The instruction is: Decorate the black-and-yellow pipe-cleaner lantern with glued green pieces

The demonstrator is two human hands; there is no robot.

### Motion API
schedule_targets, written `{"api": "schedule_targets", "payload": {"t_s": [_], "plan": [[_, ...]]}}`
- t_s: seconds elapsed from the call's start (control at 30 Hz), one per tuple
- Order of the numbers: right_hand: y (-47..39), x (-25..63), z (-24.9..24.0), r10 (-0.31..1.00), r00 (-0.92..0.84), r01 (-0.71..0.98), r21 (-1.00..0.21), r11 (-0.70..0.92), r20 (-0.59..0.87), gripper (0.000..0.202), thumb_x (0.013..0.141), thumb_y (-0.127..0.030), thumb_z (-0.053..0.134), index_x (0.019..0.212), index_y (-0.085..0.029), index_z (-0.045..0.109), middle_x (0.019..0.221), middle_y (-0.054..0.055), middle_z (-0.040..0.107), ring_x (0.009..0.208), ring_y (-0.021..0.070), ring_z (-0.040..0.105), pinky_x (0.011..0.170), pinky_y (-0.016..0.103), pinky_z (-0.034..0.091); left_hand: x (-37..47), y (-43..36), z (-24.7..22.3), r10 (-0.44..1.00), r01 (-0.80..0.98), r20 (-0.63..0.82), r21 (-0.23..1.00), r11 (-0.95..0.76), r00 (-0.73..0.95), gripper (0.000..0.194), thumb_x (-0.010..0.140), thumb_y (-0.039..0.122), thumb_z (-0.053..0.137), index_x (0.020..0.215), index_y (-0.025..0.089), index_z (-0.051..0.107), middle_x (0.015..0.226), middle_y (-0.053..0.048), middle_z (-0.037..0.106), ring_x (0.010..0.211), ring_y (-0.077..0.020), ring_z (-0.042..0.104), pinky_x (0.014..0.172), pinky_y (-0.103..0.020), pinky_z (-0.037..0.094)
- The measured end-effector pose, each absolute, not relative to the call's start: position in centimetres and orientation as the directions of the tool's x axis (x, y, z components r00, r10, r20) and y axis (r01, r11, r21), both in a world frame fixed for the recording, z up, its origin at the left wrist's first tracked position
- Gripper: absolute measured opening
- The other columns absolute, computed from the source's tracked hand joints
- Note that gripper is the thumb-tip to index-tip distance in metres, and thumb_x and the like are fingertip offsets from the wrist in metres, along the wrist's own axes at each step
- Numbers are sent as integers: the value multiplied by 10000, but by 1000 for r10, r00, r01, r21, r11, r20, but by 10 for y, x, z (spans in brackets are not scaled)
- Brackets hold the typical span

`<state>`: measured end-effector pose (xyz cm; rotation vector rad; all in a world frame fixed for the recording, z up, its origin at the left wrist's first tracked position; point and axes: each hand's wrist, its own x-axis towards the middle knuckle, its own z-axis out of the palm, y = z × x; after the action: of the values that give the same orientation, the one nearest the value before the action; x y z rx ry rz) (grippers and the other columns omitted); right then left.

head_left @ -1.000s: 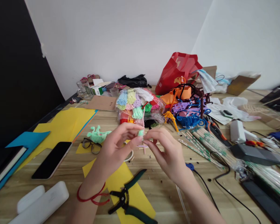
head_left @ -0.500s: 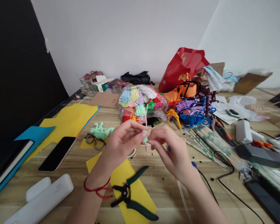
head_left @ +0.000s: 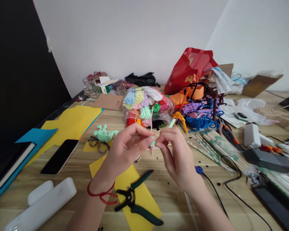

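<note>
My left hand (head_left: 132, 141), with a red cord round its wrist, is closed in a pinch on a pink pipe cleaner (head_left: 151, 117) that stands upright past the fingertips. A mint green pipe cleaner (head_left: 172, 123) runs through my right hand (head_left: 176, 150), which pinches it beside the left fingertips. The green strand meets the pink one between the two hands; fingers partly hide how they join. Left of my hands, a figure of mint green pipe cleaners (head_left: 105, 134) lies by the eyeglasses (head_left: 99, 145). Beneath my hands, dark-green-handled pliers (head_left: 134, 197) lie opened on yellow paper (head_left: 125, 173).
Bagged pipe cleaners (head_left: 144, 104) in many colours lie ahead, left of a red bag (head_left: 189, 72). A phone (head_left: 60, 157) and a white device (head_left: 43, 205) lie at left. Wrapped sticks (head_left: 221, 146), orange-handled pliers (head_left: 229, 134) and black cable (head_left: 240, 199) are at right.
The mint green pipe cleaner's end now shows above my right hand, and its strand has turned slantwise between the fingertips. My right hand has shifted slightly; my left stays nearly in place.
</note>
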<state>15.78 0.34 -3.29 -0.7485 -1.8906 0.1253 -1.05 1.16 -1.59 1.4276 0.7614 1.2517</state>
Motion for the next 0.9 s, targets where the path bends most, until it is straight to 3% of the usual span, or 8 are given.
{"api": "schedule_targets", "payload": {"t_s": [0.17,0.5,0.73,0.9], "plan": [[7,162,-33,556,-275,419,-423,804,784,188,970,-52,526,1050,-220,508,965,33,572,882,149,560,769,274,483,-10,12,-15,927,-155,292,953,-260,238,113,851,236,758,957,214,723,915,8,742,838,-77,692,754,-127,545],[8,168,-32,523,-327,397,-387,832,787,225,924,-98,653,1096,-200,550,1012,46,596,938,153,588,786,266,506,-11,15,-17,954,-201,235,959,-197,187,70,823,238,794,886,243,765,868,36,784,783,-56,712,711,-86,550],[12,172,-34,503,-294,413,-367,833,813,199,925,-49,618,1025,-217,586,948,33,615,918,164,606,807,296,518,-9,14,-17,939,-199,301,943,-267,168,120,773,164,823,829,266,791,896,46,800,840,-71,735,776,-97,570],[9,173,-35,490,-322,435,-333,837,810,191,937,-70,615,1059,-216,591,988,55,634,913,165,626,800,304,528,-11,15,-19,950,-165,255,960,-226,181,184,762,161,830,901,275,791,885,38,801,805,-80,739,731,-101,571]]}}
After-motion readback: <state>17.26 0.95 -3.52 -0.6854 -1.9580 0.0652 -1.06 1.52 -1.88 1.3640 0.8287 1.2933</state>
